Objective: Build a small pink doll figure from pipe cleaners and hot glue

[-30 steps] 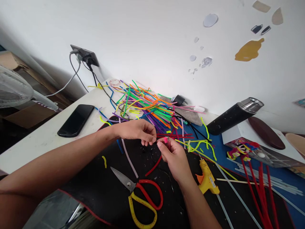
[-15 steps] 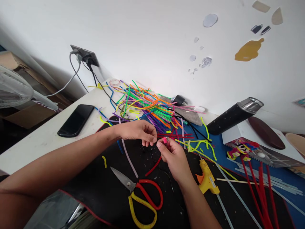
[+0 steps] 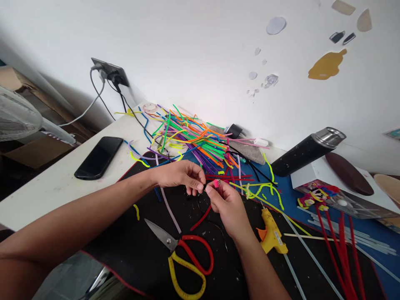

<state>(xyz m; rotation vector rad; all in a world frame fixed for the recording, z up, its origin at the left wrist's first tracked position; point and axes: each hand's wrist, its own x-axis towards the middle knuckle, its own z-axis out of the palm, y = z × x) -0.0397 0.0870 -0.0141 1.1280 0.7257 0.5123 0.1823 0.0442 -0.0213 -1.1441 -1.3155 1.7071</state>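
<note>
My left hand is closed in a pinch, with a tiny black piece at its fingertips. Close beside it, the fingers of my right hand are wrapped round a small bright pink thing with a shiny metal bit; most of it is hidden. My right thumb tip comes up to the black piece, and I cannot tell whether it touches. Below the hands a short red pipe cleaner and open-bladed scissors with red and yellow handles lie on a black mat.
Behind my hands spreads a pile of coloured pipe cleaners. A yellow glue gun lies to the right, near glue sticks and red strips. A black flask leans at the back right. A phone rests on the left.
My left hand has shifted very slightly down, and the tiny black piece now shows more plainly at its fingertips. My right hand stays almost where it was.
</note>
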